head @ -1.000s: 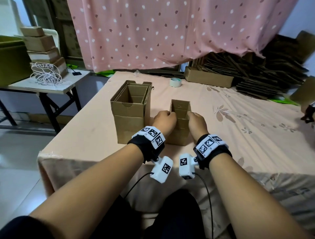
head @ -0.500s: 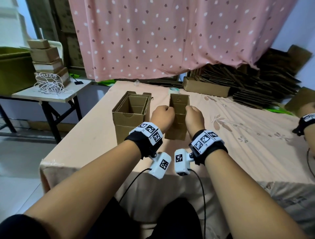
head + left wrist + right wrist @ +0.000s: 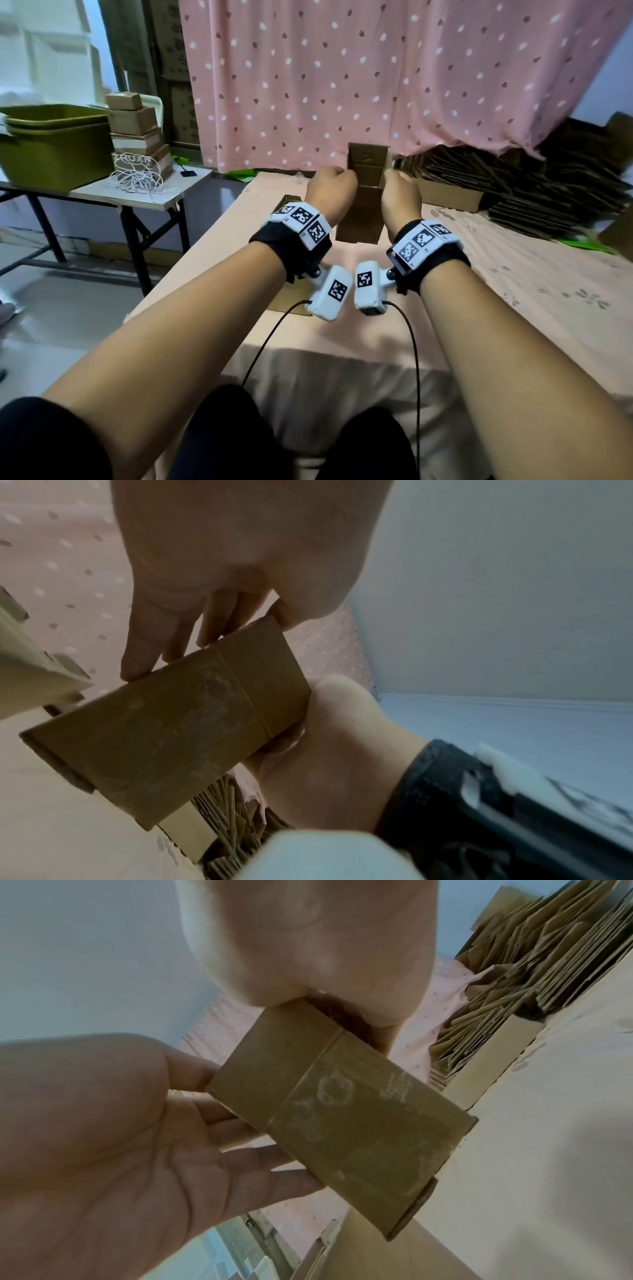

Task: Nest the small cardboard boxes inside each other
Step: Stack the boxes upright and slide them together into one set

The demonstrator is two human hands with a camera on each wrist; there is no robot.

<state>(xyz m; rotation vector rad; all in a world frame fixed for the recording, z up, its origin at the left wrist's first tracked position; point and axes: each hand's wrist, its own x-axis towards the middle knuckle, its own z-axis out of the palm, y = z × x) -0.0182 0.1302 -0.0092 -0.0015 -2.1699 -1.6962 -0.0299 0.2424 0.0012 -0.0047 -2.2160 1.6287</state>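
Note:
A small open-topped cardboard box [image 3: 364, 202] hangs in the air above the peach-clothed table [image 3: 513, 291]. My left hand [image 3: 330, 193] grips its left wall and my right hand [image 3: 400, 197] grips its right wall, near the top rim. In the left wrist view the small box [image 3: 171, 723] sits between my left fingers [image 3: 154, 642] and my right hand [image 3: 325, 750]. The right wrist view shows the box [image 3: 342, 1118] pinched from both sides too. The larger nested boxes [image 3: 287, 298] stand on the table, mostly hidden behind my left wrist.
Flattened cardboard [image 3: 531, 192] is piled at the back right behind an open carton [image 3: 445, 197]. A pink dotted curtain [image 3: 342, 68] hangs behind. On a side table at the left are green tubs [image 3: 51, 144], stacked boxes [image 3: 137, 137] and a white cord [image 3: 137, 174].
The small box stood on the table beside the larger boxes; both hands have now lifted it clear of the cloth. My view has tilted upward.

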